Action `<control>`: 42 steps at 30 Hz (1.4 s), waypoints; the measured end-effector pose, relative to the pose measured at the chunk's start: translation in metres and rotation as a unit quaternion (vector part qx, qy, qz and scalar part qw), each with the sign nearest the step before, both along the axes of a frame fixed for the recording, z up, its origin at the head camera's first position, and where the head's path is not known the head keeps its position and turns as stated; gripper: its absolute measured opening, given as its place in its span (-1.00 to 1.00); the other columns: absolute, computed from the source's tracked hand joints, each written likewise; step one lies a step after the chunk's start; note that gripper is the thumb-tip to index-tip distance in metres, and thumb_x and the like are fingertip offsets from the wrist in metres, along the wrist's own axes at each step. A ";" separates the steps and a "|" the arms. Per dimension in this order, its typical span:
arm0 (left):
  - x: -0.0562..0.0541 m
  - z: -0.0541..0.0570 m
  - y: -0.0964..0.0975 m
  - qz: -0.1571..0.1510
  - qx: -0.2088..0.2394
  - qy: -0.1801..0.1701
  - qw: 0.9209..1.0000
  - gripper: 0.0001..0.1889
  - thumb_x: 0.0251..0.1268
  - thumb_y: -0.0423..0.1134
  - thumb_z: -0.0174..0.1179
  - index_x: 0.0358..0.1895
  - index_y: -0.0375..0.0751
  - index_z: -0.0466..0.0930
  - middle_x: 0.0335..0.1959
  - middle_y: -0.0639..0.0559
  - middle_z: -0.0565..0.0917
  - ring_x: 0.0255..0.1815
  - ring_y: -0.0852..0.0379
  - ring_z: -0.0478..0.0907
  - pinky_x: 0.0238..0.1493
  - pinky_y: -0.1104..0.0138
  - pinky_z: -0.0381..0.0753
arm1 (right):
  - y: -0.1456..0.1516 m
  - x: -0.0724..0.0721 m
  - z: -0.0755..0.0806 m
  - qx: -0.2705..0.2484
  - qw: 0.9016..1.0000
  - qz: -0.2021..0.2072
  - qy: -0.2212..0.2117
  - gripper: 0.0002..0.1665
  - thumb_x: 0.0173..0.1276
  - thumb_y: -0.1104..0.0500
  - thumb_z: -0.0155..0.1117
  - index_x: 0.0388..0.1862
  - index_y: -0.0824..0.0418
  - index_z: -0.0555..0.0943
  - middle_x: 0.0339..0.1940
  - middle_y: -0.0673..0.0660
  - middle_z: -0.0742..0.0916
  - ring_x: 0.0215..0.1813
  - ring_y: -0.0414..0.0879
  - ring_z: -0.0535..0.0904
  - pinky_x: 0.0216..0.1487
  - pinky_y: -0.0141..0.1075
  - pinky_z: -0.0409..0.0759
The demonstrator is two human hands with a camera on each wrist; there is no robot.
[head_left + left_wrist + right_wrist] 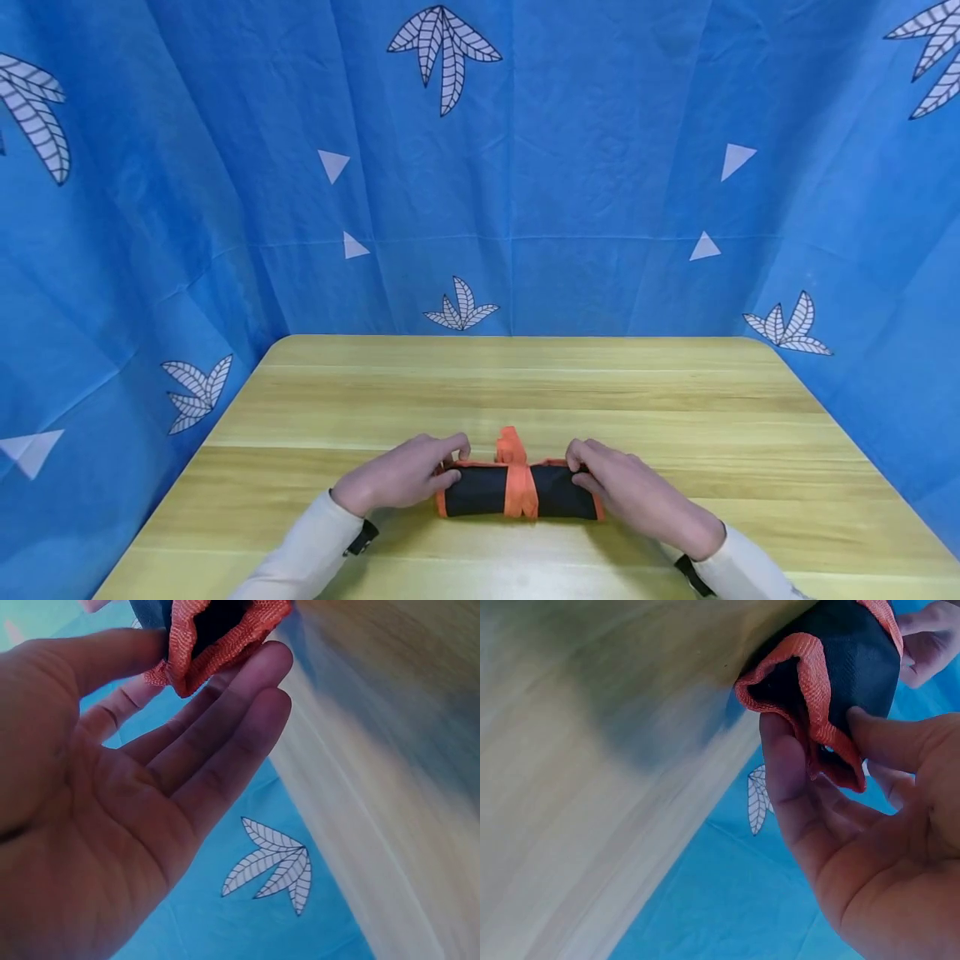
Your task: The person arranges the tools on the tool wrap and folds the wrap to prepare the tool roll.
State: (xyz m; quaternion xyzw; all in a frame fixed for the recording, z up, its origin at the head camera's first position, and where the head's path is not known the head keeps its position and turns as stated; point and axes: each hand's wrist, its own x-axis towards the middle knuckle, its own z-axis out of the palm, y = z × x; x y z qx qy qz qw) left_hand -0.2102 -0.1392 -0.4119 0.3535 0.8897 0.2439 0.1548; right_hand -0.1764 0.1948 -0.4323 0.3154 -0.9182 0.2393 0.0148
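A rolled-up black fabric pouch point(480, 490) with orange edging lies crosswise near the front of the table. Around its middle runs an orange strap point(520, 492), whose loose part extends past the far side. My left hand point(405, 471) grips the roll's left end, thumb on the near side and fingers over the far side. At the right end, my right hand point(637, 492) pinches it the same way. The right wrist view shows the open end of the roll point(810, 705) as folded layers between thumb and fingers. What is inside cannot be made out.
The light wooden table point(525, 383) has rounded far corners. A blue curtain point(600, 167) with white leaf and triangle prints hangs behind it and along both sides. Black bands point(362, 537) sit at the wrists beside pale sleeves.
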 end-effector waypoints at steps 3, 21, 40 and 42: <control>0.001 -0.001 0.003 -0.005 -0.004 0.026 1.000 -0.90 0.57 -0.33 0.11 -0.09 -0.03 0.40 -0.59 0.18 0.38 -0.62 0.31 0.23 -0.49 0.44 0.25 | -0.002 0.001 -0.001 0.011 1.000 -0.004 0.025 -0.78 0.49 0.29 0.28 -0.19 0.02 0.43 -0.27 -0.12 0.54 -0.42 -0.29 0.35 -0.40 -0.42 0.37; 0.002 -0.010 0.003 0.083 -0.078 0.086 0.990 -0.47 0.40 0.14 0.28 0.26 -0.11 0.61 0.13 -0.06 0.68 -0.02 0.10 0.63 -0.09 0.19 0.64 | 0.002 0.002 -0.003 0.103 0.993 -0.057 0.012 -0.36 0.48 -0.17 0.28 0.43 0.07 0.54 0.39 0.23 0.53 0.27 0.22 0.52 0.10 0.13 0.58; -0.018 -0.019 0.017 0.090 -0.085 0.136 0.983 -0.41 0.42 0.01 0.30 0.38 -0.26 0.51 0.12 -0.15 0.61 -0.10 0.05 0.53 -0.12 0.17 0.61 | 0.005 -0.022 -0.009 0.126 0.988 -0.081 0.034 -0.47 0.54 0.03 0.26 0.40 0.17 0.53 0.35 0.25 0.56 0.17 0.24 0.60 0.06 0.12 0.64; -0.020 -0.018 0.016 0.090 -0.083 0.139 0.983 -0.42 0.43 0.00 0.30 0.37 -0.26 0.51 0.11 -0.15 0.61 -0.11 0.05 0.53 -0.11 0.15 0.62 | 0.004 -0.025 -0.010 0.126 0.988 -0.082 0.035 -0.47 0.54 0.03 0.26 0.40 0.18 0.53 0.35 0.26 0.57 0.17 0.25 0.61 0.07 0.12 0.64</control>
